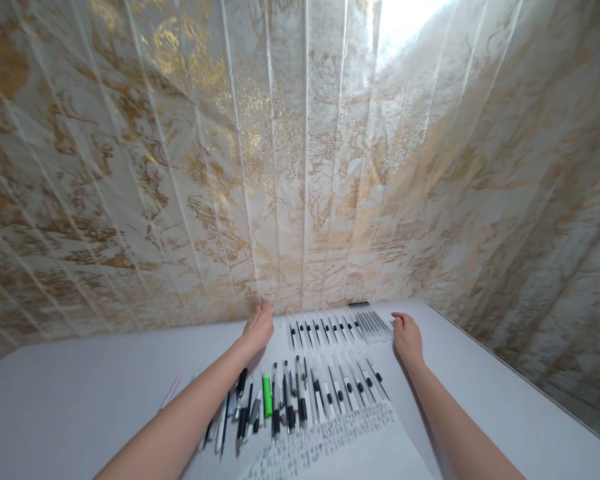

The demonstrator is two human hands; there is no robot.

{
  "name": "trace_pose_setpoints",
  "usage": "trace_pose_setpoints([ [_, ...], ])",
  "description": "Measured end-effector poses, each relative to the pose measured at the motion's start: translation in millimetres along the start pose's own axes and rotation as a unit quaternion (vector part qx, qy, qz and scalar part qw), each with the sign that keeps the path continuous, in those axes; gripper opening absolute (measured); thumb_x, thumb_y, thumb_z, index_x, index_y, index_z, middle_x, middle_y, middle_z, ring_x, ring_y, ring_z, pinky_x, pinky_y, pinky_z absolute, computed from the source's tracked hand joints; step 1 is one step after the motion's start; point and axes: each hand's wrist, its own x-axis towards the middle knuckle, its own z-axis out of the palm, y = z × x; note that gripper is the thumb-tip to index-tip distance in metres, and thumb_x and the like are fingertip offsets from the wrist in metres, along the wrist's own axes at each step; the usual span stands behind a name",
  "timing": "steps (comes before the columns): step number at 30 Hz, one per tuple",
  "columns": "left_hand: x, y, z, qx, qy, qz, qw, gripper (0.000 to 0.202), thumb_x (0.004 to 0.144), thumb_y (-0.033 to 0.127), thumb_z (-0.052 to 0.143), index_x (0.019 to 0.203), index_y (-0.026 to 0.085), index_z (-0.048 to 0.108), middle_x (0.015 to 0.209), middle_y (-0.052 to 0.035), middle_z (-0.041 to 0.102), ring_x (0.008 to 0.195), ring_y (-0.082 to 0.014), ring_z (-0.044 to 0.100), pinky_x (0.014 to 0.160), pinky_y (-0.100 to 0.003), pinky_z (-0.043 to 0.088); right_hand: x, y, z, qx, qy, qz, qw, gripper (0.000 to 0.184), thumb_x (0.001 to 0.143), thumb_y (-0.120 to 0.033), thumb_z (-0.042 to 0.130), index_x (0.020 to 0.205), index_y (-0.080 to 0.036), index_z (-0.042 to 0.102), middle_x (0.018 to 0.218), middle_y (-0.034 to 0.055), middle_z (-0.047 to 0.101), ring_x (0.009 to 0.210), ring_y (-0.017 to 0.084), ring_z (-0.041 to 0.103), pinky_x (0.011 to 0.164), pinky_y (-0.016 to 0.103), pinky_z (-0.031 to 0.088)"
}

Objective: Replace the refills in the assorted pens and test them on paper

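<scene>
My left hand (pixel 260 328) is at the table's far edge, left of a row of clear pens with black grips (pixel 325 330). Its fingers are closed; what they hold, if anything, is too small to make out. My right hand (pixel 408 337) is beside the right end of that row, close to a bundle of thin grey refill-like sticks (pixel 373 325). Its fingers are curled together, and their contents cannot be made out. Between my forearms lie a bright green marker (pixel 267 395), several dark pens (pixel 243 423) and a second row of clear pens with black parts (pixel 349 388).
A paper sheet covered in handwriting (pixel 360 443) lies at the front of the white table (pixel 105 380). A pinkish pen (pixel 171 392) is left of my left forearm. Behind the table hangs a pleated gold-patterned curtain (pixel 290 167). The table's right edge slants toward me.
</scene>
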Motion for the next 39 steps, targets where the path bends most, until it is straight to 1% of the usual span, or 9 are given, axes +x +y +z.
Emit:
trace_pose_setpoints([
  [7, 7, 25, 10.4, -0.076, -0.058, -0.034, 0.995, 0.030, 0.093, 0.032, 0.059, 0.119, 0.017, 0.058, 0.117, -0.0073, 0.063, 0.099, -0.0219, 0.064, 0.085, -0.043, 0.054, -3, -10, -5, 0.040, -0.011, 0.036, 0.998, 0.025, 0.094, -0.031, 0.059, 0.114, -0.016, 0.061, 0.116, 0.0073, 0.063, 0.100, 0.022, 0.063, 0.086, 0.044, 0.053],
  [13, -2, 14, -6.3, -0.213, -0.091, -0.050, 0.972, 0.029, 0.093, 0.033, 0.060, 0.117, 0.017, 0.058, 0.118, -0.0071, 0.062, 0.099, -0.0219, 0.063, 0.084, -0.043, 0.054, -1, -40, -26, 0.119, -0.018, 0.090, 0.989, 0.027, 0.094, -0.034, 0.058, 0.114, -0.016, 0.060, 0.114, 0.0070, 0.063, 0.097, 0.022, 0.063, 0.084, 0.043, 0.052],
  [18, -75, 10, -41.8, -0.429, -0.147, 0.015, 0.891, 0.030, 0.097, 0.045, 0.044, 0.100, 0.017, 0.053, 0.079, 0.0025, 0.054, 0.061, -0.0107, 0.052, 0.057, -0.026, 0.046, -36, -132, -46, 0.235, -0.162, 0.052, 0.957, 0.034, 0.092, -0.045, 0.053, 0.104, -0.016, 0.065, 0.083, 0.0043, 0.067, 0.075, 0.020, 0.062, 0.070, 0.035, 0.051],
  [21, -134, 20, -61.8, -0.534, -0.214, 0.071, 0.815, 0.047, 0.088, 0.068, 0.037, 0.091, 0.021, 0.041, 0.069, 0.0092, 0.034, 0.053, -0.0062, 0.032, 0.050, -0.021, 0.032, -82, -206, -61, 0.291, -0.340, -0.005, 0.894, 0.036, 0.082, -0.049, 0.063, 0.095, -0.018, 0.073, 0.072, 0.0012, 0.068, 0.065, 0.018, 0.061, 0.061, 0.029, 0.050],
  [24, -175, 29, -75.4, -0.604, -0.241, 0.087, 0.755, 0.061, 0.074, 0.080, 0.044, 0.093, 0.022, 0.038, 0.070, 0.0094, 0.032, 0.055, -0.0064, 0.029, 0.051, -0.021, 0.030, -121, -264, -81, 0.343, -0.459, -0.040, 0.819, 0.036, 0.087, -0.050, 0.056, 0.091, -0.020, 0.076, 0.078, 0.0025, 0.069, 0.070, 0.017, 0.060, 0.063, 0.028, 0.047],
  [28, -196, 32, -80.6, -0.664, -0.249, 0.067, 0.702, 0.063, 0.070, 0.078, 0.057, 0.092, 0.022, 0.040, 0.069, 0.0091, 0.036, 0.054, -0.0065, 0.031, 0.049, -0.022, 0.029, -141, -294, -102, 0.378, -0.441, -0.060, 0.812, 0.025, 0.082, -0.042, 0.066, 0.078, -0.018, 0.075, 0.076, 0.0020, 0.064, 0.076, 0.017, 0.058, 0.072, 0.028, 0.044],
  [32, -200, 32, -78.9, -0.655, -0.258, 0.099, 0.703, 0.060, 0.072, 0.078, 0.054, 0.090, 0.022, 0.041, 0.072, 0.0079, 0.037, 0.054, -0.0074, 0.034, 0.051, -0.024, 0.034, -138, -292, -110, 0.386, -0.366, -0.044, 0.846, 0.028, 0.083, -0.041, 0.064, 0.067, -0.019, 0.064, 0.065, -0.0017, 0.056, 0.062, 0.014, 0.051, 0.060, 0.025, 0.041],
  [36, -201, 30, -76.1, -0.593, -0.278, 0.130, 0.745, 0.051, 0.081, 0.073, 0.049, 0.085, 0.023, 0.041, 0.076, 0.0055, 0.039, 0.061, -0.0094, 0.035, 0.058, -0.025, 0.033, -122, -286, -125, 0.391, -0.216, -0.027, 0.894, 0.029, 0.084, -0.046, 0.060, 0.071, -0.020, 0.058, 0.058, -0.0054, 0.045, 0.056, 0.013, 0.042, 0.054, 0.023, 0.037],
  [39, -202, 27, -74.9, -0.549, -0.257, 0.138, 0.784, 0.044, 0.087, 0.067, 0.046, 0.085, 0.023, 0.043, 0.079, 0.0041, 0.041, 0.068, -0.0119, 0.037, 0.066, -0.025, 0.035, -113, -283, -138, 0.364, -0.170, -0.049, 0.914, 0.028, 0.085, -0.044, 0.059, 0.070, -0.021, 0.059, 0.060, -0.0046, 0.047, 0.057, 0.013, 0.044, 0.056, 0.024, 0.037],
])
